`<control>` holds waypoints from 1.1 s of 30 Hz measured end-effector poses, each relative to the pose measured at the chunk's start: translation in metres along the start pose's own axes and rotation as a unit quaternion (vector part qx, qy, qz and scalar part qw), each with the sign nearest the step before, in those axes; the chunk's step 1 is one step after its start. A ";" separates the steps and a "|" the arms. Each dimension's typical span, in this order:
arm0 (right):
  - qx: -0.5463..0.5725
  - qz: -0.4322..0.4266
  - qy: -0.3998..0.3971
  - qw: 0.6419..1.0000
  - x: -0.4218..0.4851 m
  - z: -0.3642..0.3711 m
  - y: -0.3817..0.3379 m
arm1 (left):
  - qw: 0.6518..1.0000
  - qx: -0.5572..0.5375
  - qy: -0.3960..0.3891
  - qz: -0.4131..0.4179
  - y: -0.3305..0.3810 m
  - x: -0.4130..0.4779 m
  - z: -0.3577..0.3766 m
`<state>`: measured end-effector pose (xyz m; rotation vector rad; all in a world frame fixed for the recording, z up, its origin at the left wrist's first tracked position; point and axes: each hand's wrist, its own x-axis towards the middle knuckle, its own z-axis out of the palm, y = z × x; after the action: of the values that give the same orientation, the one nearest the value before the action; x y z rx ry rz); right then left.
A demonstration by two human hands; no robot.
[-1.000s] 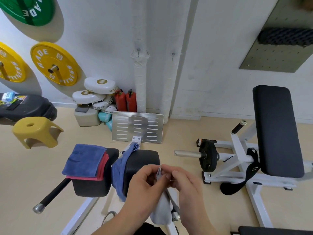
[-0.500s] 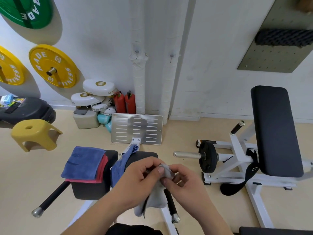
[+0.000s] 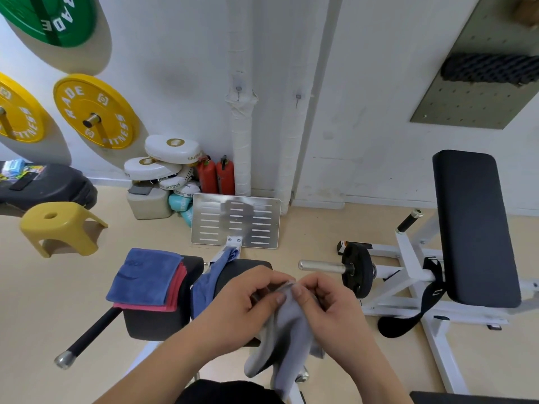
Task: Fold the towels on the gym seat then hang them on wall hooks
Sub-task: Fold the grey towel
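Note:
My left hand (image 3: 248,298) and my right hand (image 3: 329,301) both pinch the top edge of a grey towel (image 3: 287,342), which hangs down below them in front of the gym seat. A folded blue towel (image 3: 145,277) lies on a folded red towel (image 3: 175,290) on the left black seat pad (image 3: 157,322). Another blue towel (image 3: 210,281) droops in the gap between that pad and the right pad (image 3: 242,268). Two small wall hooks, the left hook (image 3: 239,90) and the right hook (image 3: 297,98), sit on the white wall above.
A slotted metal footplate (image 3: 236,223) stands beyond the seat. A yellow stool (image 3: 58,225) is at left, a white bench frame with a black pad (image 3: 475,228) and a weight plate (image 3: 357,272) at right. Boxing pads (image 3: 172,150), fire extinguishers (image 3: 217,176) line the wall.
My hands have shifted along the grey towel's upper edge and drawn close together, and the cloth now hangs lower and more bunched below them.

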<state>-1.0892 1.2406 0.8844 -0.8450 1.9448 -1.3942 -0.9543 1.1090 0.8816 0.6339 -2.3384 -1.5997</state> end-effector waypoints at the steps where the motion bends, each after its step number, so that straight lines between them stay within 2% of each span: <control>1: -0.003 0.005 0.015 1.000 0.000 0.000 0.002 | 0.999 0.000 -0.019 -0.029 -0.004 -0.002 0.003; 4: -0.005 0.026 0.039 0.999 0.001 -0.004 0.005 | 0.994 0.006 -0.068 -0.088 -0.015 -0.006 0.017; 8: -0.008 0.056 0.041 0.998 0.004 -0.010 0.009 | 0.993 -0.021 -0.047 -0.109 -0.021 -0.007 0.025; 11: -0.010 0.062 0.022 0.998 0.003 -0.016 0.013 | 0.995 -0.031 -0.015 -0.095 -0.018 -0.004 0.018; 15: 0.034 0.044 0.056 0.997 0.001 -0.013 0.010 | 0.995 -0.028 -0.008 -0.095 -0.019 -0.003 0.015; 18: 0.012 0.037 0.049 0.998 0.002 -0.010 0.007 | 0.993 -0.047 0.059 -0.092 -0.023 -0.005 0.017; 21: -0.011 0.030 0.037 0.999 0.005 -0.010 0.005 | 0.990 -0.003 0.130 -0.052 -0.029 -0.005 0.015; 24: -0.050 0.011 0.011 0.999 0.011 -0.005 0.000 | 0.990 0.066 0.115 0.053 -0.036 0.001 0.013; 25: -0.057 0.007 0.000 0.998 0.013 -0.002 -0.002 | 0.990 0.066 0.108 0.062 -0.037 0.002 0.014; 33: -0.048 -0.017 -0.036 0.998 0.046 0.017 -0.015 | 0.994 -0.004 0.106 0.013 -0.045 0.021 -0.003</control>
<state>-1.1026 1.1916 0.8896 -0.9639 1.9635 -1.2813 -0.9615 1.0831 0.8404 0.7286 -2.1776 -1.4516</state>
